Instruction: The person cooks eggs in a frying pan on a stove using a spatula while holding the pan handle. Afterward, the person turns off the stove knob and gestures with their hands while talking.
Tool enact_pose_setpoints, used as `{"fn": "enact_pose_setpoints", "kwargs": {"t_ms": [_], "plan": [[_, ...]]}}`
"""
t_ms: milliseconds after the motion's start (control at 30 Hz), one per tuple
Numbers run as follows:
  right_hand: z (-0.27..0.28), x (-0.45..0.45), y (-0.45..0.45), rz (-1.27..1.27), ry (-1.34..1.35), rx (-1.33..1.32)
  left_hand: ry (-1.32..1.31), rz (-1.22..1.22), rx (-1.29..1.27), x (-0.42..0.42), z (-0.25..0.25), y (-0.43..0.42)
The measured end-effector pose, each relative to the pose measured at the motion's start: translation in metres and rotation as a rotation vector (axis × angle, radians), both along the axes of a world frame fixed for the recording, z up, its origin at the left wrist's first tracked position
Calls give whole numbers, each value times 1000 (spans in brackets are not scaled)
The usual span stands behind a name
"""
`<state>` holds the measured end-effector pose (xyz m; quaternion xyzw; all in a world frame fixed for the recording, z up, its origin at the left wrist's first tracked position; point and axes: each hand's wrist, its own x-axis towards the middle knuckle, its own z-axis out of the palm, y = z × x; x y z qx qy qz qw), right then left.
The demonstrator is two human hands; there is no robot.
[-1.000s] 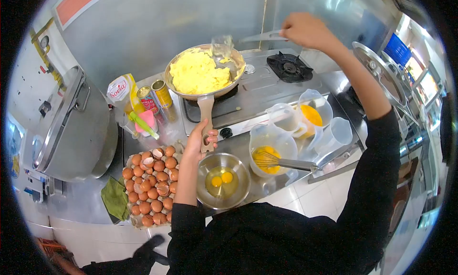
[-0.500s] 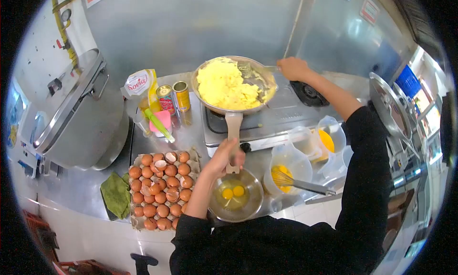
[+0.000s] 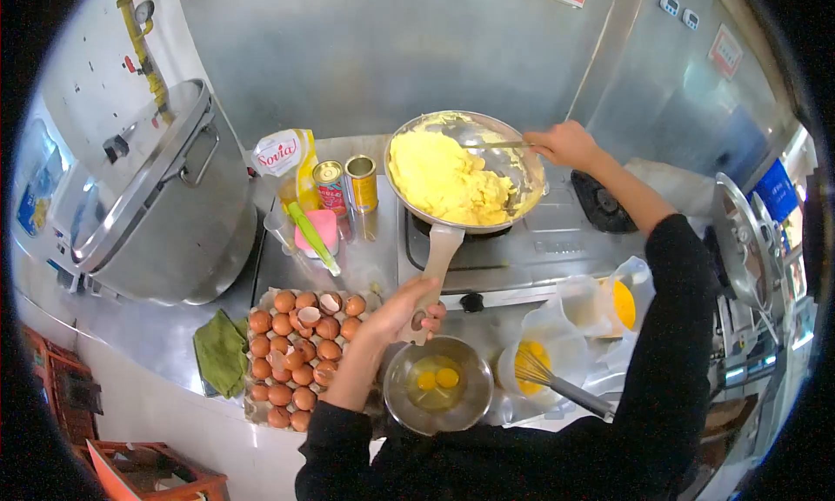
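My left hand is closed round the light handle of a frying pan over the stove's left burner. A large yellow mass fills the pan's left and lower part. With my right hand I grip a spatula at the pan's right rim; its blade reaches in over the mass. Below the pan handle is a steel bowl with two yolks. A whisk leans in a plastic jug of beaten egg at its right.
At left stand a large pot, a tray of brown eggs and shells, a green cloth, two cans, a yellow pouch and a pink item. More jugs stand right, near a free burner.
The view has swung, shifting the counter rightward in the frame. My right hand has lowered from above the stove to the pan's rim, with the spatula now lying flatter. The left grip is unchanged.
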<state>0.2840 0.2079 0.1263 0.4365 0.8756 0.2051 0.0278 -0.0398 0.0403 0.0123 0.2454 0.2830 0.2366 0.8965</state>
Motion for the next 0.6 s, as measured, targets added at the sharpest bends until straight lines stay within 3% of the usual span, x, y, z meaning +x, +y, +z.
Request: {"fn": "enact_pose_setpoints", "kwargs": {"t_ms": [67,133,333,467,500,600], "plan": [[8,5,-29,-13,-121,43,25,29,61,2,8,-6],[5,24,-59,181,-193,104,0,49,33,3,5,-6],[11,9,-165,-136,-118,-49,4,80,42,4,5,-9],[66,-7,-181,-173,297,-208,-9,62,76,5,-2,-9],[79,-22,-192,-334,215,-198,-15,59,76,5,-2,-9],[68,-29,-199,-248,204,-285,28,95,84,8,3,-13]]}}
